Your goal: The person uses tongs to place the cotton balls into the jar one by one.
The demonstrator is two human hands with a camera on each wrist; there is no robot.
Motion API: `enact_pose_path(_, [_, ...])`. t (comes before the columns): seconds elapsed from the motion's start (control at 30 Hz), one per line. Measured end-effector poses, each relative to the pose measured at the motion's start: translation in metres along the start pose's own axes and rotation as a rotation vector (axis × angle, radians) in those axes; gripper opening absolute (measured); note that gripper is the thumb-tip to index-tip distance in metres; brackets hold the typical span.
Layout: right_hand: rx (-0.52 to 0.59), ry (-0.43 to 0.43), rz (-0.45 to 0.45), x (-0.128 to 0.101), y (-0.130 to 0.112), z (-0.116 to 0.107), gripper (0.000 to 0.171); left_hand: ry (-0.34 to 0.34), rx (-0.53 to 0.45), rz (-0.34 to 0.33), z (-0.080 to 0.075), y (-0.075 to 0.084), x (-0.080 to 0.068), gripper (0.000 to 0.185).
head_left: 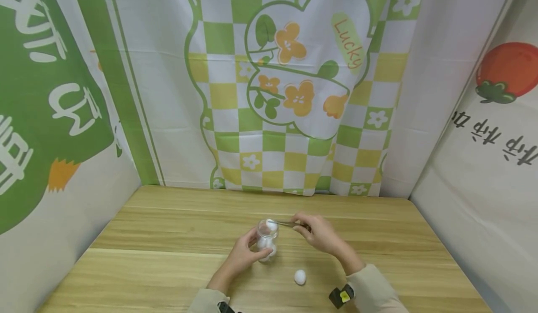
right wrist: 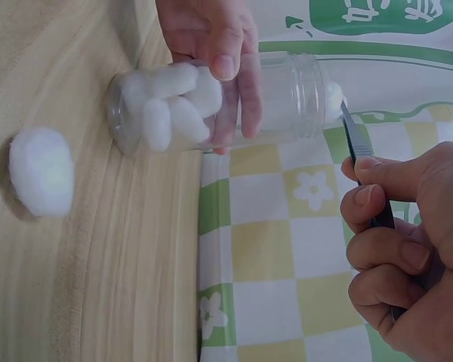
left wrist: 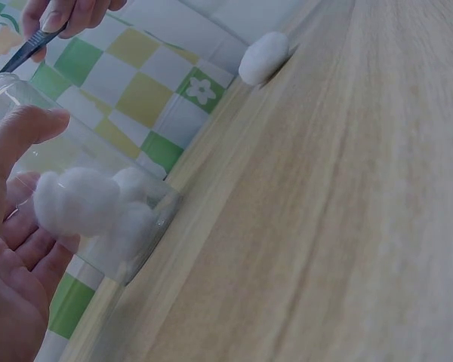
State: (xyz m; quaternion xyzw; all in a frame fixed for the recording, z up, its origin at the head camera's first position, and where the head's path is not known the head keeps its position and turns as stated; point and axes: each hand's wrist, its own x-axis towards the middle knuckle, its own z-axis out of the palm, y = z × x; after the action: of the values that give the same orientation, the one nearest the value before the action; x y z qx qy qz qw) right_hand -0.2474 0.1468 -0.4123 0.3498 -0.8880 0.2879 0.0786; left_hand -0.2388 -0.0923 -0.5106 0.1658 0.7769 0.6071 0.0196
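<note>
My left hand (head_left: 245, 255) holds a clear glass jar (right wrist: 283, 98) upright on the table, thumb on one side and fingers round the other. Several white cotton balls (left wrist: 79, 200) lie in the lower part of the jar. With my right hand (right wrist: 408, 241) I grip a pair of dark metal tweezers (right wrist: 355, 139). Their tips pinch another cotton ball (right wrist: 333, 102) at the jar's mouth. One loose cotton ball (head_left: 300, 277) sits on the table to the right of the jar, below my right hand in the head view.
The wooden table (head_left: 168, 238) has light grain and rounded back corners. A checked green, yellow and white cloth (head_left: 294, 159) hangs behind it. Printed cloths also hang at the left (head_left: 46, 93) and right (head_left: 483, 163) sides.
</note>
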Motion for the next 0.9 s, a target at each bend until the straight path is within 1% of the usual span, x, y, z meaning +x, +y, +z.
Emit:
enact_pose_path(0.2, [0.006,-0.023,0.025,-0.0006,0.0012,0.0042,0.015,-0.009,0.017,0.011,-0.0005,0.0008,-0.0009,0.064])
enact_pose_path(0.43, [0.069,-0.084,0.083,-0.0018,0.0012,0.004,0.022,-0.013,0.014,0.003,-0.0008,0.0019,-0.0012,0.065])
enact_pose_path(0.73, [0.088,-0.083,0.081,-0.0031,0.0006,0.0023,0.022,-0.011,0.008,-0.011,-0.0008,0.0031,-0.0008,0.066])
enact_pose_path(0.9, [0.082,-0.075,0.073,-0.0039,0.0015,0.0021,0.022,-0.01,0.011,-0.006,-0.0004,0.0032,-0.0009,0.064])
